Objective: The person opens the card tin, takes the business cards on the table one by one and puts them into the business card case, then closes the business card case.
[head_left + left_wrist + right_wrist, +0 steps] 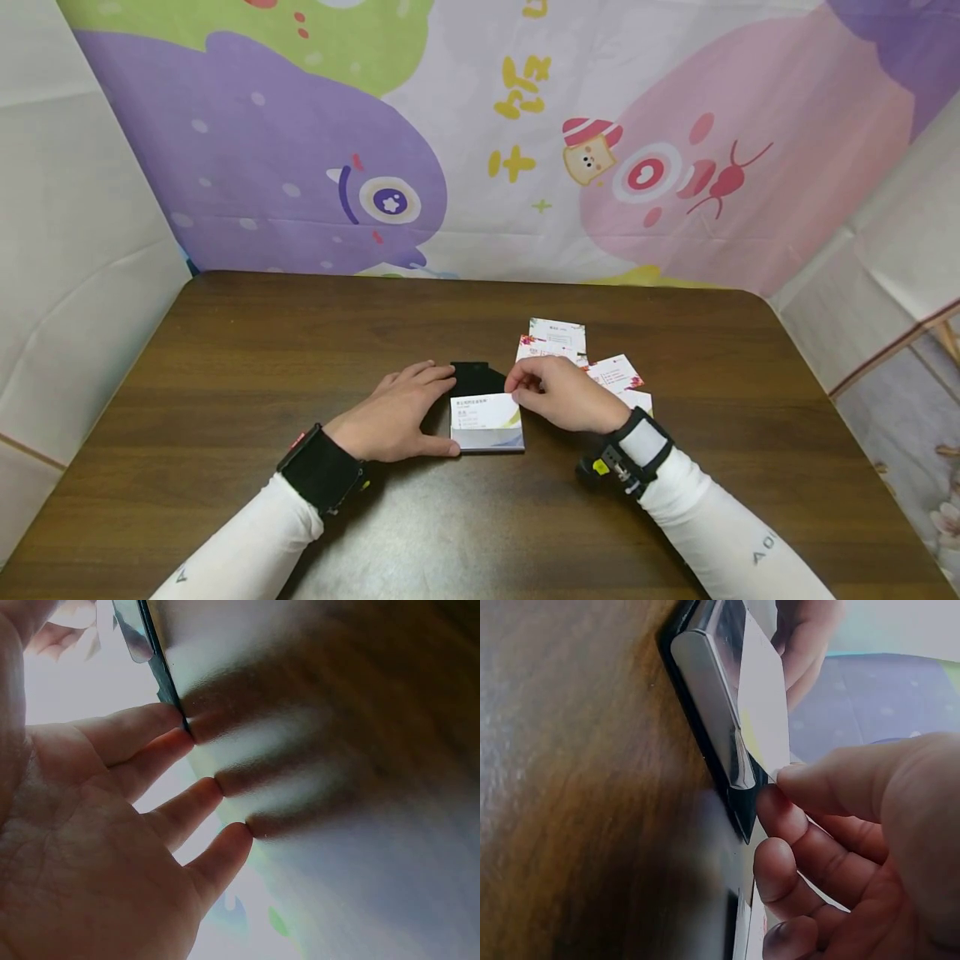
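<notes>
A flat card case (489, 440) with a shiny metal body lies on the table, its black flap (474, 379) folded back on the far side. One white business card (480, 408) with yellow and blue corner marks lies over the case's upper part. My right hand (566, 396) pinches the card's far right corner between thumb and forefinger. In the right wrist view the card (765, 705) stands tilted up from the metal body (705, 679). Spread along the left side, my left hand (396, 414) has its thumb at the near left corner and fingertips beside the flap.
Several white business cards with red floral corners, among them a far card (558, 332) and a right card (617, 373), lie behind and under my right hand. The brown wooden table (300, 333) ends at a printed cartoon cloth (495, 225).
</notes>
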`<state>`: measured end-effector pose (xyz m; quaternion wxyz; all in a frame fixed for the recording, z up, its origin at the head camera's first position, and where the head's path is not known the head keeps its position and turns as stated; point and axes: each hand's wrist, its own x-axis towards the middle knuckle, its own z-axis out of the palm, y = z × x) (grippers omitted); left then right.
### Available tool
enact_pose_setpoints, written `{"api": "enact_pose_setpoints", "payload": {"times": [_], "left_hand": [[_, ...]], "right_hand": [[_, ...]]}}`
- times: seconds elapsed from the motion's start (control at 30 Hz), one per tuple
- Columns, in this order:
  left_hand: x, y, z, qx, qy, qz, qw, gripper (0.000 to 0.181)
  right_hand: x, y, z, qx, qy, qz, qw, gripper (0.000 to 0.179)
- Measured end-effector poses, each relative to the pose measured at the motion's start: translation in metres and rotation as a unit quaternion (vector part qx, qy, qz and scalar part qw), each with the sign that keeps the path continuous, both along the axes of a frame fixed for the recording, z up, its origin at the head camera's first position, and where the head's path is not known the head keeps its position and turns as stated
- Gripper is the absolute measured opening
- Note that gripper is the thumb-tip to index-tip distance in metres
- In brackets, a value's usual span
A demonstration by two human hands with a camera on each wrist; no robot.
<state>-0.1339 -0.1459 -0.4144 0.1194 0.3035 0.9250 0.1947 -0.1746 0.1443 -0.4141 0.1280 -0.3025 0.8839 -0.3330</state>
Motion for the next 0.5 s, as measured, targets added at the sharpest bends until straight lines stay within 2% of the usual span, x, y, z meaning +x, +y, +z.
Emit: {"api": "enact_pose_setpoints", "payload": {"times": [0.5], "left_hand": [[0.0008,0.0012,-0.0007,-0.004,0.009,0.001,1.0,0.096]], "right_hand": [[0.0056,0.0012,-0.0032,0.011,0.005,0.008,0.9999,0.012]]}}
